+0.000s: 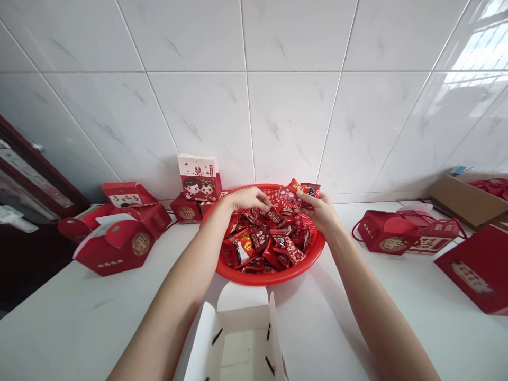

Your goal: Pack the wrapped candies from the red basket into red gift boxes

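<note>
A red plastic basket [222,272] holds many wrapped candies [260,241], mostly in red wrappers. Over its back left rim, my left hand [251,199] pinches a small red candy packet [274,215] by its end. My right hand [320,210] is closed around several candy packets [291,193] above the basket's right side; some are red, one orange-red, one with dark print. In front of the basket stands an open white-lined box [243,317], nothing seen inside it, its near end cut off by the picture.
Red gift boxes [123,246] stand at the left, some with flaps up. A stack of printed cards or boxes [199,177] leans near the tiled wall [293,121]. More red boxes [391,233] and a brown carton [456,193] are on the right of the white counter [174,307].
</note>
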`<action>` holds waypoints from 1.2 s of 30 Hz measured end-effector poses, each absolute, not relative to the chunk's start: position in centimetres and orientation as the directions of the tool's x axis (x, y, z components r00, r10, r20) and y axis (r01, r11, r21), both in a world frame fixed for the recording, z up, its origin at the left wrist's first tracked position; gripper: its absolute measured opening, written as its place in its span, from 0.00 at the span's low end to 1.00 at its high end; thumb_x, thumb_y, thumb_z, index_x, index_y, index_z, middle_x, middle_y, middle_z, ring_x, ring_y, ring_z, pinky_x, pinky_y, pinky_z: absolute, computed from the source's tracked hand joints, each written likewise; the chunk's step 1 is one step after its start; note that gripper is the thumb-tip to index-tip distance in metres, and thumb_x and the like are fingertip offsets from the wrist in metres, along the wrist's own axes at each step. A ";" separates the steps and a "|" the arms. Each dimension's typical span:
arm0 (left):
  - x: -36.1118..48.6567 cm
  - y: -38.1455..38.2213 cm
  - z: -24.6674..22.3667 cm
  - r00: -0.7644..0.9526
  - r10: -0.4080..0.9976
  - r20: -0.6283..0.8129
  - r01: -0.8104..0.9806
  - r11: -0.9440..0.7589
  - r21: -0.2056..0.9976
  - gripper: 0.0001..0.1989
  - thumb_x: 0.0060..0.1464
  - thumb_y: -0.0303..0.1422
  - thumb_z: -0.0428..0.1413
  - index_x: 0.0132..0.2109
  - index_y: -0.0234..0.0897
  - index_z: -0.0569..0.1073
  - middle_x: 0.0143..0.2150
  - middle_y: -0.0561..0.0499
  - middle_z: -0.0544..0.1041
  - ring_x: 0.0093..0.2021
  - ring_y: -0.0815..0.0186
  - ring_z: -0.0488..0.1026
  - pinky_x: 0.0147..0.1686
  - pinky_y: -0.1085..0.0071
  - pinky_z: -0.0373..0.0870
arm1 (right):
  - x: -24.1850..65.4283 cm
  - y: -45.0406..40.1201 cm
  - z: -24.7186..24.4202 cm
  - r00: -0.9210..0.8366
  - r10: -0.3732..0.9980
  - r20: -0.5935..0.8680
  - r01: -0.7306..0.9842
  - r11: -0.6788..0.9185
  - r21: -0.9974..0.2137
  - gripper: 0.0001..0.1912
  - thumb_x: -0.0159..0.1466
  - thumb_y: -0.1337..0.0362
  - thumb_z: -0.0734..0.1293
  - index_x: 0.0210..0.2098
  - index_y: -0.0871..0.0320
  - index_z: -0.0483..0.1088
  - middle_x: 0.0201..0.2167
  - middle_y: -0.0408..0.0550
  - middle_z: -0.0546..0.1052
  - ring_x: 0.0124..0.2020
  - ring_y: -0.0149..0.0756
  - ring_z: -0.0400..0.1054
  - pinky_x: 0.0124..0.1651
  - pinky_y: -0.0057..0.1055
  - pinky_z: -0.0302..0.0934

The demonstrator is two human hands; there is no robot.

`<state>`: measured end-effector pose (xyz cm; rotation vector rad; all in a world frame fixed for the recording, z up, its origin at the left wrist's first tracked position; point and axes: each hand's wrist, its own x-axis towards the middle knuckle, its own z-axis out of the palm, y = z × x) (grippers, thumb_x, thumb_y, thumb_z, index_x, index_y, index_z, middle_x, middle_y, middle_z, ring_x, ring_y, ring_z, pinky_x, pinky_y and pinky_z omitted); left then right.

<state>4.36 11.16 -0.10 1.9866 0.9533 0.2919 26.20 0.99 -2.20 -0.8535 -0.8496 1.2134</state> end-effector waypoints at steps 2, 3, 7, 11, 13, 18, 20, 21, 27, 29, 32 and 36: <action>4.4 11.1 -0.1 0.670 0.729 -0.138 0.500 -0.307 0.810 0.16 0.37 0.40 0.68 0.33 0.35 0.80 0.36 0.50 0.82 0.42 0.61 0.75 0.49 0.66 0.67 | 26.2 1.0 -2.2 0.142 0.986 0.092 -0.413 0.143 -0.899 0.19 0.43 0.60 0.84 0.29 0.57 0.75 0.28 0.43 0.80 0.29 0.34 0.75 0.25 0.25 0.74; 4.4 11.1 0.0 0.665 0.736 -0.129 0.493 -0.303 0.816 0.17 0.37 0.41 0.68 0.34 0.35 0.79 0.37 0.50 0.82 0.42 0.61 0.75 0.50 0.66 0.67 | 26.2 1.0 -2.2 0.142 0.986 0.091 -0.410 0.142 -0.901 0.19 0.43 0.61 0.84 0.29 0.57 0.74 0.27 0.43 0.80 0.29 0.34 0.75 0.25 0.25 0.73; 4.5 11.0 0.0 0.657 0.747 -0.102 0.464 -0.294 0.836 0.21 0.37 0.44 0.69 0.36 0.35 0.77 0.40 0.49 0.82 0.44 0.60 0.75 0.52 0.64 0.66 | 26.2 0.9 -2.1 0.141 0.986 0.087 -0.408 0.138 -0.902 0.18 0.44 0.61 0.83 0.28 0.57 0.74 0.27 0.43 0.80 0.29 0.34 0.75 0.25 0.25 0.73; 4.6 11.0 0.0 0.648 0.754 -0.109 0.473 -0.286 0.833 0.21 0.38 0.44 0.68 0.37 0.34 0.78 0.40 0.49 0.82 0.44 0.60 0.75 0.53 0.64 0.66 | 26.1 0.9 -2.0 0.143 0.987 0.077 -0.415 0.131 -0.900 0.17 0.44 0.62 0.83 0.28 0.57 0.74 0.27 0.43 0.80 0.29 0.33 0.75 0.26 0.25 0.73; 4.7 11.0 -0.1 0.623 0.773 -0.121 0.499 -0.274 0.822 0.18 0.39 0.41 0.67 0.37 0.35 0.79 0.40 0.49 0.82 0.44 0.60 0.75 0.51 0.65 0.67 | 26.1 0.9 -2.0 0.145 0.987 0.071 -0.419 0.126 -0.899 0.17 0.44 0.62 0.83 0.28 0.58 0.75 0.27 0.43 0.80 0.29 0.33 0.75 0.26 0.25 0.74; 4.9 10.6 0.0 0.563 0.804 -0.192 0.622 -0.259 0.739 0.13 0.39 0.31 0.64 0.37 0.37 0.81 0.36 0.51 0.83 0.39 0.62 0.75 0.41 0.70 0.69 | 26.1 0.9 -2.0 0.143 0.987 0.068 -0.423 0.123 -0.898 0.18 0.43 0.62 0.83 0.28 0.58 0.76 0.28 0.44 0.81 0.30 0.34 0.75 0.25 0.26 0.74; 5.2 10.0 0.5 0.584 0.788 -0.194 0.634 -0.294 0.716 0.12 0.39 0.30 0.64 0.36 0.38 0.82 0.35 0.52 0.83 0.39 0.63 0.76 0.39 0.71 0.68 | 26.1 0.9 -2.0 0.145 0.987 0.072 -0.422 0.127 -0.897 0.18 0.43 0.62 0.83 0.28 0.58 0.76 0.28 0.44 0.81 0.29 0.34 0.75 0.25 0.25 0.74; 5.6 9.5 0.7 0.611 0.765 -0.204 0.633 -0.318 0.706 0.11 0.40 0.32 0.65 0.35 0.38 0.82 0.34 0.53 0.83 0.39 0.63 0.76 0.39 0.72 0.68 | 26.1 0.9 -2.0 0.147 0.986 0.073 -0.421 0.129 -0.898 0.18 0.43 0.62 0.83 0.28 0.58 0.76 0.28 0.44 0.81 0.29 0.34 0.75 0.25 0.25 0.73; 8.5 6.7 1.2 0.610 0.534 -0.585 0.790 -0.360 0.495 0.24 0.28 0.46 0.74 0.33 0.38 0.82 0.28 0.50 0.81 0.33 0.57 0.77 0.34 0.68 0.71 | 26.1 0.9 -2.0 0.143 0.987 0.074 -0.413 0.127 -0.902 0.17 0.43 0.62 0.83 0.28 0.58 0.76 0.26 0.43 0.80 0.27 0.32 0.74 0.24 0.24 0.72; 8.9 6.4 0.8 0.553 0.549 -0.627 0.831 -0.314 0.460 0.28 0.23 0.44 0.75 0.35 0.38 0.81 0.27 0.50 0.80 0.31 0.57 0.78 0.32 0.67 0.72 | 26.1 0.8 -2.0 0.142 0.987 0.075 -0.412 0.128 -0.902 0.16 0.43 0.62 0.83 0.28 0.57 0.75 0.26 0.43 0.80 0.27 0.33 0.75 0.24 0.24 0.73; 9.0 6.5 0.3 0.567 0.529 -0.631 0.817 -0.267 0.510 0.32 0.25 0.44 0.75 0.42 0.39 0.81 0.27 0.52 0.79 0.29 0.59 0.77 0.30 0.69 0.72 | 26.0 0.8 -1.9 0.149 0.986 0.075 -0.414 0.131 -0.901 0.16 0.43 0.63 0.82 0.27 0.57 0.76 0.26 0.43 0.80 0.27 0.33 0.74 0.24 0.24 0.73; 8.8 6.7 0.1 0.679 0.526 -0.512 0.729 -0.397 0.558 0.26 0.31 0.41 0.73 0.43 0.41 0.82 0.25 0.56 0.77 0.27 0.65 0.73 0.28 0.72 0.67 | 25.9 0.8 -1.9 0.150 0.986 0.072 -0.419 0.130 -0.899 0.17 0.42 0.63 0.83 0.27 0.58 0.76 0.26 0.44 0.80 0.26 0.33 0.74 0.23 0.25 0.72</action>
